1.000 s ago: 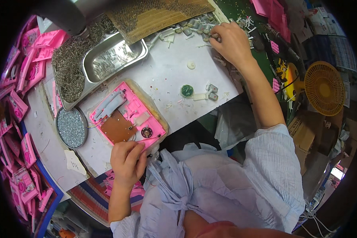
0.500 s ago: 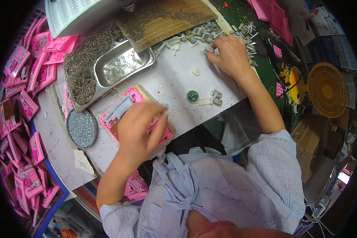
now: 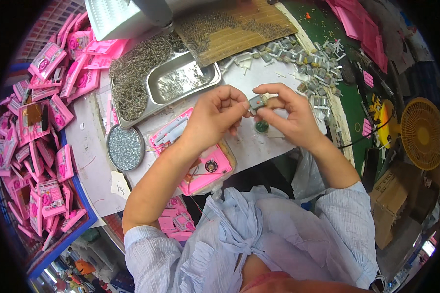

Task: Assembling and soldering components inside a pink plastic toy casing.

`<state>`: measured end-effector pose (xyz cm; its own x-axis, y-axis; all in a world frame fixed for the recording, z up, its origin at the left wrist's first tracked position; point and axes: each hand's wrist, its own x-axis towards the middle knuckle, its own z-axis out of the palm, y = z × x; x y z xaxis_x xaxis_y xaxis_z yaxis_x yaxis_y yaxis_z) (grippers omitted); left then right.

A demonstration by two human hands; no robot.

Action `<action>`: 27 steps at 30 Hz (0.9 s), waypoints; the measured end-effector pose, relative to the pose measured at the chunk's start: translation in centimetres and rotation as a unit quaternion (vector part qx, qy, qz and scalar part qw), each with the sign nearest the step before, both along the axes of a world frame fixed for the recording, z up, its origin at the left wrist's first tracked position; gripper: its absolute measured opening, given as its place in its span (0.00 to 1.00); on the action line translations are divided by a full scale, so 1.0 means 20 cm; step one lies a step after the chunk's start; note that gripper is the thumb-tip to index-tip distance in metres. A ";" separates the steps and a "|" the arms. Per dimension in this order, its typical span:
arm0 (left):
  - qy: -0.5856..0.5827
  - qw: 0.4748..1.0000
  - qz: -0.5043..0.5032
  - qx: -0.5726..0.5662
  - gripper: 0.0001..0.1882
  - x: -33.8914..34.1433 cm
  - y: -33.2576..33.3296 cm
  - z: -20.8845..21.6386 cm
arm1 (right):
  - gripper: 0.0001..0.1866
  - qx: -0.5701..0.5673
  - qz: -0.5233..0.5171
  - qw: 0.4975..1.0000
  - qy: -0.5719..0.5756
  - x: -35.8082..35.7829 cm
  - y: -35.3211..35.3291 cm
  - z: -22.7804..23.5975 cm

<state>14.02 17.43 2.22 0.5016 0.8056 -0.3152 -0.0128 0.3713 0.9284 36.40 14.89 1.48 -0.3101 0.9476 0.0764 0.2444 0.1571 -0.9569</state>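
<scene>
A small grey motor (image 3: 256,102) is held up between my hands above the table, its lower side partly covered by fingers. My left hand (image 3: 211,117) pinches at its left edge with thumb and index finger. From the other side my right hand (image 3: 292,117) grips it, index finger raised and curved over the top. Under my left forearm lies an open pink plastic casing (image 3: 215,158) with a round black speaker (image 3: 211,166) and thin wires inside. A round green piece (image 3: 261,126) rests on the table just below the motor.
Several more motors (image 3: 313,68) are heaped at the table's far right. A metal tray of screws (image 3: 132,85) holds a smaller steel tray (image 3: 183,85). Left of the casing stands a round dish of grey bits (image 3: 125,148). Pink casings (image 3: 51,198) fill the left side; a yellow fan (image 3: 422,133) stands right.
My right hand has come back from the motor heap toward the middle, now with a motor. My left hand has moved from over the pink casing up and right to meet it.
</scene>
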 end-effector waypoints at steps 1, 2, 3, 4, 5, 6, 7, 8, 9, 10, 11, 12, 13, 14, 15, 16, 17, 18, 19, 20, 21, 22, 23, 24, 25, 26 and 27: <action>0.000 1.000 -0.001 0.001 0.08 0.00 -0.01 0.00 | 0.23 -0.012 -0.013 0.999 0.047 -0.03 -0.02 -0.02; -0.001 1.000 -0.004 0.002 0.08 0.01 -0.01 0.00 | 0.24 -0.025 -0.027 0.995 0.094 -0.05 -0.04 -0.03; -0.028 0.999 -0.003 0.045 0.09 0.03 -0.01 -0.04 | 0.24 -0.021 -0.038 0.995 0.084 -0.05 -0.03 -0.03; -0.014 0.996 -0.028 0.087 0.09 0.03 0.01 -0.05 | 0.24 -0.025 -0.045 0.995 0.090 -0.02 -0.03 -0.03; 0.000 0.990 -0.053 0.127 0.10 0.04 0.04 -0.07 | 0.24 -0.028 -0.054 0.994 0.096 0.00 -0.03 -0.02; 0.014 0.982 -0.080 0.168 0.11 0.04 0.09 -0.08 | 0.24 -0.032 -0.063 0.992 0.102 0.03 -0.03 -0.01; 0.078 0.970 -0.077 0.216 0.10 0.03 0.16 -0.07 | 0.24 -0.055 -0.088 0.987 0.121 0.05 -0.04 0.01; 0.165 0.939 -0.041 0.297 0.09 0.03 0.25 -0.06 | 0.24 -0.056 -0.086 0.989 0.108 0.08 -0.05 0.02; 0.248 0.893 -0.005 0.375 0.09 0.05 0.36 -0.04 | 0.24 -0.058 -0.085 0.990 0.094 0.12 -0.06 0.02; 0.329 0.831 0.034 0.447 0.08 0.05 0.46 -0.04 | 0.24 -0.059 -0.080 0.992 0.082 0.13 -0.06 0.02; 0.382 0.783 0.059 0.487 0.09 0.05 0.57 -0.08 | 0.24 -0.048 -0.071 0.994 0.075 0.13 -0.06 0.01; 0.433 0.729 0.084 0.524 0.10 0.05 0.67 -0.12 | 0.24 -0.037 -0.061 0.995 0.067 0.13 -0.07 0.00; 0.462 0.709 0.078 0.527 0.11 0.08 0.74 -0.14 | 0.24 -0.026 -0.052 0.997 0.058 0.12 -0.07 -0.02; 0.491 0.688 0.071 0.530 0.13 0.12 0.80 -0.15 | 0.23 -0.027 -0.052 0.996 0.066 0.12 -0.07 -0.03; 0.520 0.665 0.066 0.532 0.14 0.15 0.84 -0.17 | 0.23 -0.028 -0.051 0.996 0.073 0.12 -0.09 -0.03; 0.552 0.649 0.059 0.520 0.15 0.19 0.86 -0.17 | 0.23 -0.029 -0.051 0.995 0.081 0.12 -0.09 -0.03; 0.584 0.632 0.053 0.507 0.15 0.23 0.88 -0.18 | 0.23 -0.024 -0.048 0.995 0.079 0.13 -0.10 -0.03; 0.616 0.614 0.049 0.492 0.16 0.25 0.89 -0.19 | 0.23 -0.022 -0.049 0.996 0.073 0.14 -0.10 -0.03; 0.631 0.622 0.047 0.461 0.16 0.29 0.90 -0.19 | 0.23 -0.020 -0.052 0.996 0.067 0.16 -0.11 -0.02; 0.631 0.625 0.048 0.458 0.16 0.29 0.91 -0.19 | 0.23 -0.019 -0.054 0.997 0.060 0.17 -0.12 -0.01; 0.630 0.628 0.050 0.454 0.17 0.29 0.92 -0.20 | 0.23 -0.018 -0.054 0.996 0.062 0.18 -0.12 -0.01; 0.630 0.631 0.050 0.450 0.17 0.29 0.93 -0.20 | 0.23 -0.018 -0.054 0.996 0.063 0.19 -0.12 -0.01; 0.631 0.628 0.053 0.452 0.17 0.29 0.94 -0.20 | 0.23 -0.018 -0.053 0.996 0.065 0.19 -0.13 -0.01; 0.632 0.625 0.055 0.454 0.16 0.29 0.94 -0.21 | 0.23 -0.018 -0.053 0.996 0.065 0.20 -0.13 -0.01; 0.634 0.623 0.057 0.455 0.15 0.29 0.94 -0.21 | 0.23 -0.018 -0.052 0.996 0.066 0.20 -0.13 -0.02; 0.633 0.627 0.060 0.451 0.15 0.29 0.95 -0.22 | 0.23 -0.019 -0.052 0.996 0.067 0.21 -0.13 -0.02; 0.631 0.632 0.063 0.446 0.15 0.29 0.96 -0.21 | 0.23 -0.017 -0.052 0.996 0.071 0.21 -0.13 -0.02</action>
<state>19.87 36.69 -2.07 0.2185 0.9535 0.2077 0.9692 -0.2369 0.0679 40.59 12.30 1.05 -0.1978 0.9770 0.0801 0.1187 0.1049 -0.9874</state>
